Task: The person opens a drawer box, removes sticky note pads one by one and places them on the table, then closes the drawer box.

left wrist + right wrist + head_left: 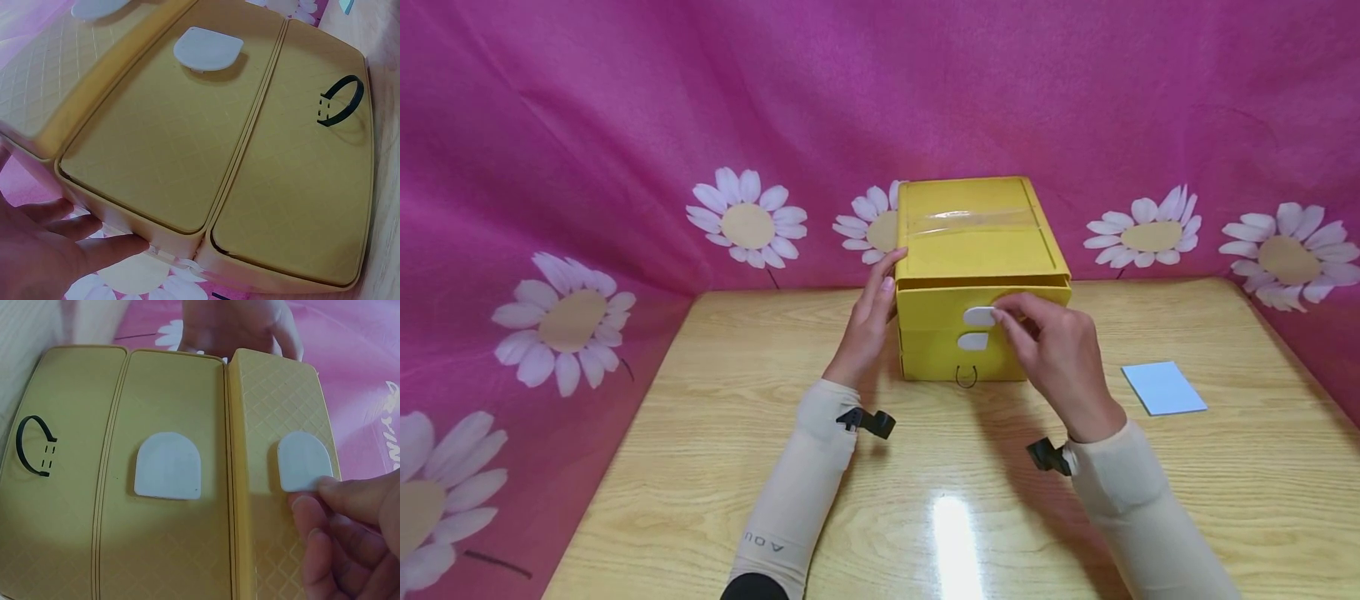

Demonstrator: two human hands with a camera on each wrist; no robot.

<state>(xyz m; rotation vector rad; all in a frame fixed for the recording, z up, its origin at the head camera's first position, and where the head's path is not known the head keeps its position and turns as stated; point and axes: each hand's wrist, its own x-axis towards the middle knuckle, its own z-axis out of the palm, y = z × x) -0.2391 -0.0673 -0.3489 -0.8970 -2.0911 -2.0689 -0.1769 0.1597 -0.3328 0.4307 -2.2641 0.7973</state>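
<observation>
A yellow box with drawers [970,242] stands at the back of the table, its top drawer [269,394] jutting out a little from the front. The right hand [1060,350] pinches the white rounded pull tab [304,461] of that top drawer between thumb and fingers. Below it, a second white pull tab [167,465] marks the middle drawer, and a thin black loop [350,103] hangs on the bottom one. Against the box's left side rests the left hand [868,321], fingers extended along the wall and fingertips near the top edge.
A light blue square pad [1165,388] lies on the wooden table [737,417] right of the box. Pink cloth with white daisies [880,100] hangs behind and at both sides. Clear tape [970,218] crosses the box top.
</observation>
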